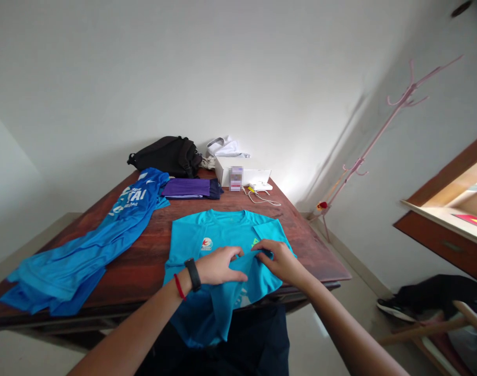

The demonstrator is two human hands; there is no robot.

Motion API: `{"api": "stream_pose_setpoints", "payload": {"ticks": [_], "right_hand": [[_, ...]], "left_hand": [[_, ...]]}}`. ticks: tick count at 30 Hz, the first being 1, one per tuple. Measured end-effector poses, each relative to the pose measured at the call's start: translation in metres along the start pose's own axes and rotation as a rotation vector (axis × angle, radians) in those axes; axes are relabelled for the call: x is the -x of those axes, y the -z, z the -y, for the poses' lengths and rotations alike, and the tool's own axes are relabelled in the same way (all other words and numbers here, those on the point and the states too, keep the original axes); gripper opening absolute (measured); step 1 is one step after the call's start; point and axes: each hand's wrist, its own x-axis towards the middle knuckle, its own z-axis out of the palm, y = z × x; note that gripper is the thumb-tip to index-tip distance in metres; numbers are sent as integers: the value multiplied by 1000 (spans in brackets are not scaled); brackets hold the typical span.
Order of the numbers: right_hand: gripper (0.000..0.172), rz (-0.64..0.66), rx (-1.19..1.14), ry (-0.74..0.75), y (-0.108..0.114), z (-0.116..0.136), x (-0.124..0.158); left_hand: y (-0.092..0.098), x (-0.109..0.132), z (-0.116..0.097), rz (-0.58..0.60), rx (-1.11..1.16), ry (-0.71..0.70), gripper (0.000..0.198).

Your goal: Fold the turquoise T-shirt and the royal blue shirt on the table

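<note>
A turquoise T-shirt (218, 235) lies flat on the dark wooden table (144, 256), its lower part hanging over the near edge. My left hand (218, 265), with a black band and a red cord on the wrist, pinches a fold of the shirt's fabric near its middle. My right hand (279, 261) grips the same fold just to the right, fingers curled on the cloth. The two hands almost touch.
A blue shirt (89, 245) sprawls over the table's left side. Folded purple clothes (191, 188), a black backpack (167, 154), a white box (242, 175) and a white cable (262, 197) sit at the far end. A pink coat stand (379, 130) stands right.
</note>
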Motion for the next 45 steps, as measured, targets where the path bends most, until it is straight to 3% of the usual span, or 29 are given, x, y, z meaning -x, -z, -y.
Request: {"api": "stream_pose_setpoints", "payload": {"ticks": [2, 4, 8, 13, 21, 24, 30, 33, 35, 40, 45], "right_hand": [[21, -16, -11, -36, 4, -7, -4], [18, 1, -5, -64, 6, -15, -6], [18, 87, 12, -65, 5, -17, -7], [40, 134, -132, -52, -3, 9, -17], [25, 291, -271, 37, -2, 40, -49], [29, 272, -275, 45, -6, 46, -55], [33, 125, -239, 48, -11, 49, -59], [33, 21, -245, 33, -9, 43, -59], [34, -7, -256, 15, -8, 38, -59], [31, 19, -344, -17, -9, 29, -59], [32, 52, -268, -4, -11, 33, -61]], "left_hand": [[12, 9, 9, 20, -117, 45, 47], [24, 16, 16, 7, -203, 54, 31], [39, 18, 20, -134, -143, 25, 17], [35, 9, 10, -303, 79, -63, 21], [29, 7, 7, -310, 148, -183, 38], [30, 9, 7, -297, 154, -196, 40], [30, 10, 6, -409, 132, -87, 46], [27, 12, 10, -364, 105, -33, 31], [24, 12, 14, -345, 117, -37, 34], [20, 10, 17, -457, 175, -79, 35], [19, 9, 12, -448, 103, -83, 28]]}}
